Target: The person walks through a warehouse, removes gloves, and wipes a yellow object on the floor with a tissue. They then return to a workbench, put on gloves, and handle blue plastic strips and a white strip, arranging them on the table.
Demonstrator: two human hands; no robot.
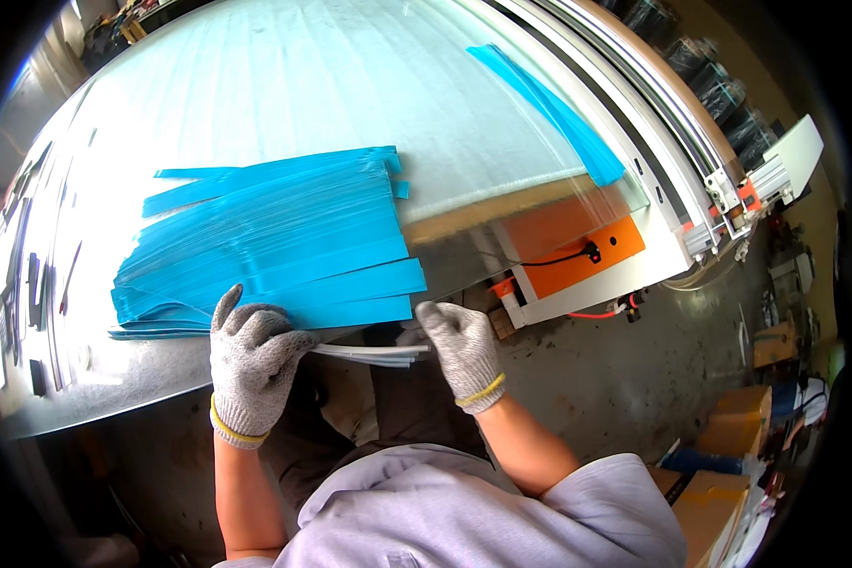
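Observation:
A thick, fanned stack of bright blue flat strips (284, 237) lies on the table near its front edge. My left hand (251, 364), in a grey knit glove with a yellow cuff, is at the stack's lower edge with its index finger pointing up. Its thumb and other fingers close on the left end of a thin bundle of white and grey strips (369, 355), which juts out past the table edge. My right hand (464, 352), gloved the same way, is closed by the bundle's right end, fingertips pinched together. Whatever those fingertips hold is too small to make out.
More blue strips (554, 114) lie at the far right of the glass-like tabletop (331, 76). Beyond them runs a white machine rail (634, 123). An orange panel (587, 256) with a black cable sits right of my hands. Dark narrow strips (33, 284) lie far left; cardboard boxes (715, 502) stand lower right.

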